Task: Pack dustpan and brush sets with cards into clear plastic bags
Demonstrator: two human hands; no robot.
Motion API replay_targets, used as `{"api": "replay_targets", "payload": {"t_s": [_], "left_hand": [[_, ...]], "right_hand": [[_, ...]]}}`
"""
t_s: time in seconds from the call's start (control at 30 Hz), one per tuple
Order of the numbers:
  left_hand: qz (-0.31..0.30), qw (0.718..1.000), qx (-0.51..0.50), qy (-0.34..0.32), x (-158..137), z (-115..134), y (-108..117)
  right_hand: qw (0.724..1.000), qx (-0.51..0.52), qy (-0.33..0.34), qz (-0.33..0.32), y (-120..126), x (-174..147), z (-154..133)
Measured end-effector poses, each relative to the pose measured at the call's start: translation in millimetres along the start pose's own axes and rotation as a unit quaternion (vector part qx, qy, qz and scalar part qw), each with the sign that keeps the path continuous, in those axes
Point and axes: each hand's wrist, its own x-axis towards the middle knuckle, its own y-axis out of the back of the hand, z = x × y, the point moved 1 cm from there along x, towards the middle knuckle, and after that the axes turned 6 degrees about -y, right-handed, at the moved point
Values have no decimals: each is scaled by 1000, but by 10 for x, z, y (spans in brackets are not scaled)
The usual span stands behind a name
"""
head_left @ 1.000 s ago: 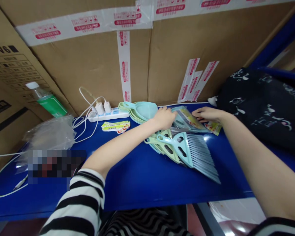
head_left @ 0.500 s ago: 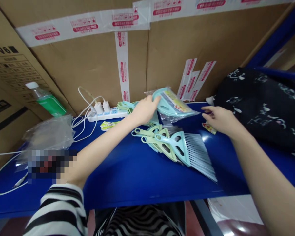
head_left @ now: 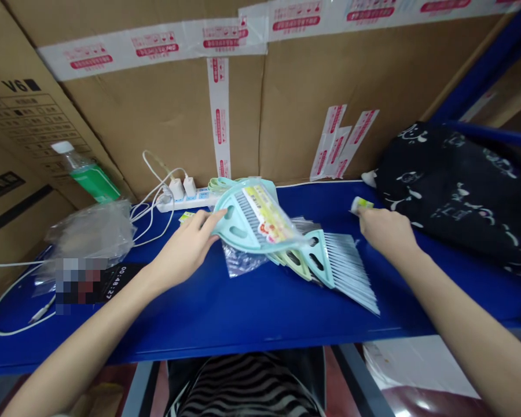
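Observation:
My left hand (head_left: 195, 240) grips the edge of a light-blue dustpan (head_left: 238, 229) in a clear plastic bag, with a brush's bristles and a printed yellow card (head_left: 269, 214) showing inside. The bagged dustpan hangs tilted over the handles of several hand brushes. A light-blue hand brush (head_left: 319, 263) lies uppermost there, its grey bristles fanned to the right; a green brush (head_left: 296, 263) shows beneath. On the right, my right hand (head_left: 386, 231) is closed on a small printed card (head_left: 361, 204), bent or curled at one end. More dustpans, mostly hidden, lie behind the bagged one.
A white power strip (head_left: 191, 201) with plugs and cables stands at the back. Clear plastic bags (head_left: 91, 229), a green-labelled bottle (head_left: 91, 176) and a phone (head_left: 119, 278) are at left. A black patterned cloth bundle (head_left: 455, 202) sits at right. Cardboard (head_left: 165, 116) walls the blue table's (head_left: 226, 324) back.
My left hand has carried the bagged dustpan left and nearer to me, over the brushes. My right hand has picked up the small card from the table.

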Motion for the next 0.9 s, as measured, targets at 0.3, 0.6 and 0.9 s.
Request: {"api": "replay_targets", "payload": {"t_s": [0.3,0.6,0.9], "left_hand": [[-54,997,-19,-43,-548,-169,-125],[-67,989,-37,-130,-617,7,-265],[-76,989,-26,-124,-638,-11,-248]], "right_hand": [[966,201,137,88,362,66,-872],[855,317,410,24,271,345,-2018],[829,238,489,-130,223,544,-2197]]}}
